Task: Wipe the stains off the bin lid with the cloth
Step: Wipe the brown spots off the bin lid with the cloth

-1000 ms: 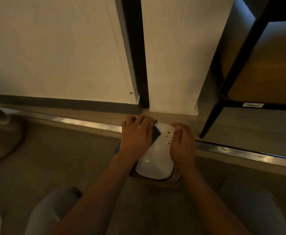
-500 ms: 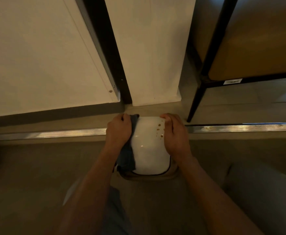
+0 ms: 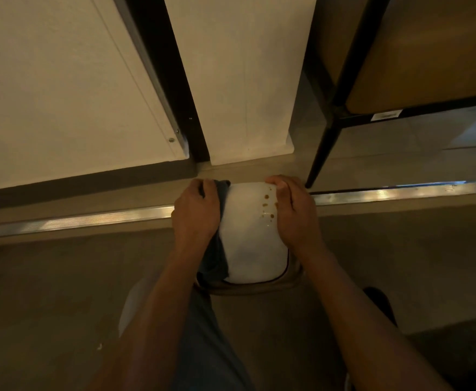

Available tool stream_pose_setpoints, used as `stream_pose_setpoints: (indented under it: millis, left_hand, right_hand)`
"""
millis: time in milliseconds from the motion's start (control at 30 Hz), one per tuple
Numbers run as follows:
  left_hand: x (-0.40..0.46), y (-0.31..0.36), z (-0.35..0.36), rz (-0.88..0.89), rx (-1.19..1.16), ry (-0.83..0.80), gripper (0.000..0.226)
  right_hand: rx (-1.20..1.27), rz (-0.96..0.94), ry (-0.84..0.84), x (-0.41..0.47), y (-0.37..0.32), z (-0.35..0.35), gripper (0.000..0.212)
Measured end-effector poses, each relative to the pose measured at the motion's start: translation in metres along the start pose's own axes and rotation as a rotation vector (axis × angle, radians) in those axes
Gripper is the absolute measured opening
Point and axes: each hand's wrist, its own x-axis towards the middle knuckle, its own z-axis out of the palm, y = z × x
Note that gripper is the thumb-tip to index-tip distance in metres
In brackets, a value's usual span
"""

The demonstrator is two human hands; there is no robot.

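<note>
Your left hand [image 3: 195,213] is gripping the soft cloth [image 3: 217,258]. Your right hand [image 3: 294,213] is curling over the lid [image 3: 252,249], whose surface is probably slippery; its stains [image 3: 269,206] are remaining.

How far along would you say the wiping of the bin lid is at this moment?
Early. Done: the left hand holds the cloth against the bin lid's left edge. In hand: the right hand steadies the lid. Left: the brown stains near the right hand remain unwiped.
</note>
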Motion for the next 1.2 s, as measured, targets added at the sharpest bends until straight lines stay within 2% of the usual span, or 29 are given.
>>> stream_pose_setpoints:
  millis: [200, 367, 467, 533, 633, 700, 833, 933, 1000, 1067, 1200]
  left_hand:
    - [-0.032, -0.016, 0.009, 0.306, 0.069, 0.12, 0.037]
    - [-0.065, -0.036, 0.013, 0.449, 0.153, 0.153, 0.041]
    - [-0.057, -0.033, 0.007, 0.45, 0.086, 0.108, 0.04]
    - [-0.038, -0.019, 0.003, 0.386, 0.092, 0.083, 0.038]
    - [-0.003, 0.003, 0.004, 0.272, 0.242, 0.012, 0.032]
    - [0.013, 0.014, 0.007, 0.281, 0.366, -0.025, 0.032]
    - [-0.003, 0.015, 0.011, 0.568, 0.485, -0.007, 0.041]
    - [-0.026, -0.008, 0.006, 0.725, 0.485, -0.039, 0.047]
    - [-0.031, -0.022, -0.005, 0.812, 0.425, -0.034, 0.043]
    - [-0.029, -0.026, -0.015, 0.788, 0.337, -0.027, 0.039]
    - [0.003, 0.002, -0.01, 0.423, 0.289, -0.073, 0.03]
  right_hand:
    - [-0.025, -0.017, 0.018, -0.002, 0.001, 0.001, 0.036]
    - [-0.001, -0.002, -0.008, -0.002, 0.002, 0.001, 0.037]
    - [0.016, -0.017, 0.002, -0.001, 0.004, 0.0, 0.037]
    - [0.031, -0.01, -0.001, 0.0, 0.004, 0.0, 0.035]
    - [0.016, -0.004, -0.003, -0.001, 0.004, 0.002, 0.037]
    - [0.0, -0.003, 0.01, -0.003, 0.004, 0.003, 0.04]
    - [0.013, 0.008, 0.024, -0.002, 0.001, 0.005, 0.042]
    - [0.026, 0.0, 0.027, -0.003, 0.002, 0.005, 0.041]
    - [0.02, 0.002, 0.018, -0.003, 0.003, 0.005, 0.042]
    - [0.019, 0.005, 0.013, -0.003, 0.004, 0.004, 0.039]
    - [0.024, 0.011, -0.002, -0.003, 0.003, 0.004, 0.039]
